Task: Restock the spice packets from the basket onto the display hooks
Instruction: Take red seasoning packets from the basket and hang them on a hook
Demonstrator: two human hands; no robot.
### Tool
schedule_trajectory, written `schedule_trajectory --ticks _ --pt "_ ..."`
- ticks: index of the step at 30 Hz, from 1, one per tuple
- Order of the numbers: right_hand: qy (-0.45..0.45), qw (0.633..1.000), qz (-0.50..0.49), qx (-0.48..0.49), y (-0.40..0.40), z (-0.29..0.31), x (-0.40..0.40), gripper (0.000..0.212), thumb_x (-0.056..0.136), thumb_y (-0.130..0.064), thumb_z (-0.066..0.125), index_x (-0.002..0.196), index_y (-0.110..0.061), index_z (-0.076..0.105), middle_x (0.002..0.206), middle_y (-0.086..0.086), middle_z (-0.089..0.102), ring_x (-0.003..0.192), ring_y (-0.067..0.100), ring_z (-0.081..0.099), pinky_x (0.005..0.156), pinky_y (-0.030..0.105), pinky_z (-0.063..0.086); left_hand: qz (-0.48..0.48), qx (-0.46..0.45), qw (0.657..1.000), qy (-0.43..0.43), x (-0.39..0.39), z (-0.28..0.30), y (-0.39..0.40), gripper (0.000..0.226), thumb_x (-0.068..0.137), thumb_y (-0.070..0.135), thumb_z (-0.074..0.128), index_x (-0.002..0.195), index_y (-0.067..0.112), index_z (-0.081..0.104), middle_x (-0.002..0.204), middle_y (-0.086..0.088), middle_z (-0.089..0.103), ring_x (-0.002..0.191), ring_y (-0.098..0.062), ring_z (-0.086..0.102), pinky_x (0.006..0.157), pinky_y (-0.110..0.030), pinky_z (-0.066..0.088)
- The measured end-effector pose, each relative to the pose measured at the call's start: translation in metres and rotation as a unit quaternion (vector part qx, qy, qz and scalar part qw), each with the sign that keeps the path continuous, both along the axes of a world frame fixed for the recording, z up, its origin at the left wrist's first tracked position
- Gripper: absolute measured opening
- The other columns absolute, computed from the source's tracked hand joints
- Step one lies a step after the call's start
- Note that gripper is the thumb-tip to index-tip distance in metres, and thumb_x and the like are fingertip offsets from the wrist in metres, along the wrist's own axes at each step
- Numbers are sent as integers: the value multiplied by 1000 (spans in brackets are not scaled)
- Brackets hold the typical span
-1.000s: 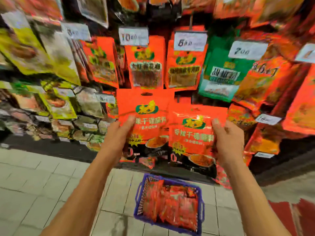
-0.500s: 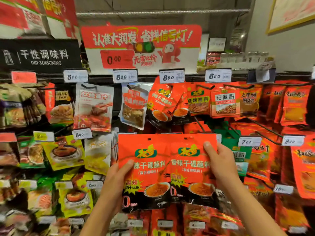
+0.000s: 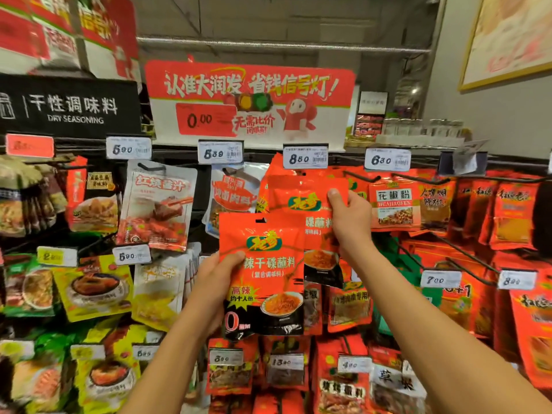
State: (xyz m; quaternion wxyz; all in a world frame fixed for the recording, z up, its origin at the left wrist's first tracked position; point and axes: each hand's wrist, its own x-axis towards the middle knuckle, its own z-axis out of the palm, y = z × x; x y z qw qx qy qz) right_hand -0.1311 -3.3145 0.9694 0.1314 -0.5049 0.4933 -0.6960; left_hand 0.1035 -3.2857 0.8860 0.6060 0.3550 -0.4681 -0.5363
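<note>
the right hand (image 3: 351, 222) pinches a red spice packet (image 3: 301, 192) near its top corner, thumb on the front, and holds it high against the rack just below the 8.50 price tag (image 3: 305, 156), over other red packets hanging on that hook; whether its hole is on the hook cannot be told. the left hand (image 3: 216, 282) grips a second red packet (image 3: 263, 276) by its left edge, thumb across the front, lower and nearer the camera — its upper right corner overlaps the bottom of the raised one. to the left hang a clear pouch with red print (image 3: 156, 207) and a silver pouch (image 3: 231, 198) under the 5.39 tag (image 3: 220, 152); to the right a huajiaofen packet (image 3: 394, 204) sits under the 6.30 tag (image 3: 387, 159), with bare black hooks (image 3: 466, 258) jutting out beyond it. yellow and green packets (image 3: 92, 288) fill the lower left, more red ones the lower right. above the rack stand a red and white promotional sign (image 3: 251, 100) and a black dry seasoning board (image 3: 70, 107) — behind them a grey wall (image 3: 490, 115) with a framed picture (image 3: 507, 37).
</note>
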Motion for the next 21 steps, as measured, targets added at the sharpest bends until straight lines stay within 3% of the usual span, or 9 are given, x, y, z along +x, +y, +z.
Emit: schedule_trajectory --ticks 3,6,9,12,15,19,21 --pt "9 1000 -7 -5 -18 8 0 40 100 -29 56 70 -3 54 67 6 55 65 16 48 61 35 37 -2 -21 1000 0 -10 11 -11 18 97 28 64 104 15 75 100 -13 78 87 -28 76 75 -40 61" --pt "8 999 -38 7 -33 10 0 39 98 -34 55 67 -13 44 67 12 44 63 21 38 62 38 30 2 -37 999 -6 -18 15 -18 21 96 36 65 101 19 77 103 -12 78 94 -29 76 81 -42 60" --pt "2 999 -48 23 -45 9 -3 42 96 -35 57 62 -16 40 63 9 45 61 23 39 60 39 31 2 -51 999 -9 -23 18 -22 19 95 38 66 99 24 78 104 -11 78 95 -29 76 81 -42 60" --pt "-2 998 -44 36 -57 7 -5 44 92 -36 60 55 -21 42 55 -2 47 56 19 41 57 37 32 7 -55 998 -4 -24 21 -28 22 93 37 66 104 20 76 102 -11 79 91 -27 77 70 -34 61" --pt "-20 997 -31 63 -69 8 -6 35 87 -39 55 59 -19 48 62 4 53 61 24 48 60 43 40 5 -61 998 -7 -27 27 -36 19 97 32 64 106 18 74 101 -9 79 89 -26 77 67 -30 60" --pt "-28 994 -19 102 -85 11 -12 37 93 -36 57 60 -20 57 58 -7 60 64 25 59 62 36 44 -2 -59 998 -11 -36 35 -48 12 97 28 65 98 23 76 98 -9 79 86 -26 77 68 -32 60" --pt "-27 994 1 103 -91 15 -16 34 97 -33 60 66 -20 62 66 -4 66 72 26 63 65 37 47 -3 -60 998 -18 -43 39 -53 9 97 25 65 100 20 73 93 -7 79 81 -24 77 65 -32 60"
